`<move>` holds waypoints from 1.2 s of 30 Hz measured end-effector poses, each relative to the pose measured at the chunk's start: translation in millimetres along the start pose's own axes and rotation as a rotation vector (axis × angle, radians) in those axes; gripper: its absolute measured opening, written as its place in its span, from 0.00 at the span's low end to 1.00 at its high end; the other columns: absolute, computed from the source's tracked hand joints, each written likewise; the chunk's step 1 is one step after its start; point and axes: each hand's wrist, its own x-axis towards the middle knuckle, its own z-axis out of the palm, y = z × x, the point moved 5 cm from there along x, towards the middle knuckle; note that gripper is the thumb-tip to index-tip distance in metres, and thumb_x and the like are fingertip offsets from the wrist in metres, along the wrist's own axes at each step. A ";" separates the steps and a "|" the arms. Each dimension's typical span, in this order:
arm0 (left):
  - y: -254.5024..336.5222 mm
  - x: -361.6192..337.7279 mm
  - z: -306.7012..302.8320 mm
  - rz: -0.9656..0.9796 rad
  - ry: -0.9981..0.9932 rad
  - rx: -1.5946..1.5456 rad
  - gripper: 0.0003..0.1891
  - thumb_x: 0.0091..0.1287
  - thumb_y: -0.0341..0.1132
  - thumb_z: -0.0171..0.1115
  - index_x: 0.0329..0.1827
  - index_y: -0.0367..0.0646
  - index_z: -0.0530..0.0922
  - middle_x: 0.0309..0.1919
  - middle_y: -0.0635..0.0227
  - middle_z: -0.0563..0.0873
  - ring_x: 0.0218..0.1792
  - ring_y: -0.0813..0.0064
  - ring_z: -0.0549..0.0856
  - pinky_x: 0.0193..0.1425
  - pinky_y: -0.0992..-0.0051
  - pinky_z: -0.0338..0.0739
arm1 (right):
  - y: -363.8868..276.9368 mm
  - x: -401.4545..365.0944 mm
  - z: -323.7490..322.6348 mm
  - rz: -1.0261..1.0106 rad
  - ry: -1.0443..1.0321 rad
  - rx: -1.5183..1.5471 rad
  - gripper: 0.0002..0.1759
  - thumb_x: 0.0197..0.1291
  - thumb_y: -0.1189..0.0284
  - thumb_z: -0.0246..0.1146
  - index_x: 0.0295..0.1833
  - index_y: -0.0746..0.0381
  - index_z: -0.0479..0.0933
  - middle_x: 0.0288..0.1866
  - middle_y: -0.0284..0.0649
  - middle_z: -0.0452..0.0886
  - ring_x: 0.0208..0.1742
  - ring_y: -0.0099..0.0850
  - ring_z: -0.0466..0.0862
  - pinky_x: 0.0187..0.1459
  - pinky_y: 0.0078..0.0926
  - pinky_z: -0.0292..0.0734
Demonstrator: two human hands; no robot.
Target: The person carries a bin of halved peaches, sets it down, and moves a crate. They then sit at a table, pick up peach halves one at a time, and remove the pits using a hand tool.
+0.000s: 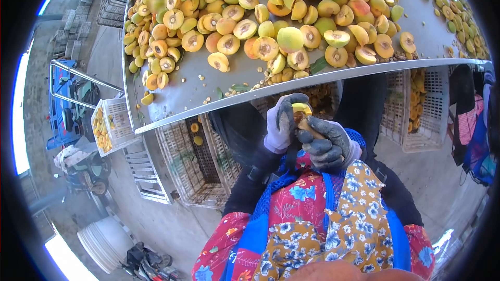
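Close to my chest, below the table's front edge, my left hand (282, 122), in a light purple glove with dark-coated fingers, is closed around a cut apricot (301, 108). The fruit shows yellow flesh and a brown middle. My right hand (329, 144), gloved the same way, is closed against it on a slim tan stick-like tool (311, 129); its tip is hidden at the fruit. In front of both hands, a heap of halved apricots (263, 48) covers much of the metal table (208, 89), most with cut faces showing.
Loose pits and bits (266, 81) lie along the table's raised front lip. Below it stand plastic crates (179, 161), some with fruit inside, on both sides of my legs. A white crate of fruit (115, 125) hangs at the left corner. Buckets (105, 243) stand behind left.
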 end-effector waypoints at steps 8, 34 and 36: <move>-22.1 -7.5 -5.6 -0.113 0.048 -0.077 0.27 0.81 0.52 0.45 0.59 0.32 0.75 0.43 0.59 0.85 0.44 0.73 0.85 0.51 0.75 0.79 | 0.9 5.8 -3.7 -0.142 0.210 -0.163 0.21 0.77 0.50 0.50 0.46 0.58 0.72 0.17 0.26 0.62 0.07 0.17 0.58 0.09 0.16 0.54; 30.8 -69.0 -106.0 -0.203 0.600 0.446 0.24 0.77 0.47 0.54 0.66 0.37 0.71 0.57 0.49 0.79 0.58 0.54 0.80 0.60 0.59 0.77 | -28.7 -24.4 -14.6 -0.481 0.464 -0.503 0.22 0.77 0.49 0.50 0.45 0.59 0.72 0.19 0.30 0.65 0.09 0.19 0.60 0.11 0.19 0.56; 63.1 -86.9 -151.6 -0.210 0.767 1.436 0.24 0.75 0.43 0.58 0.67 0.37 0.69 0.61 0.45 0.74 0.58 0.52 0.78 0.60 0.56 0.76 | -34.9 -25.6 -23.1 -0.490 0.537 -0.547 0.22 0.77 0.50 0.51 0.45 0.59 0.72 0.19 0.30 0.65 0.10 0.19 0.61 0.11 0.18 0.56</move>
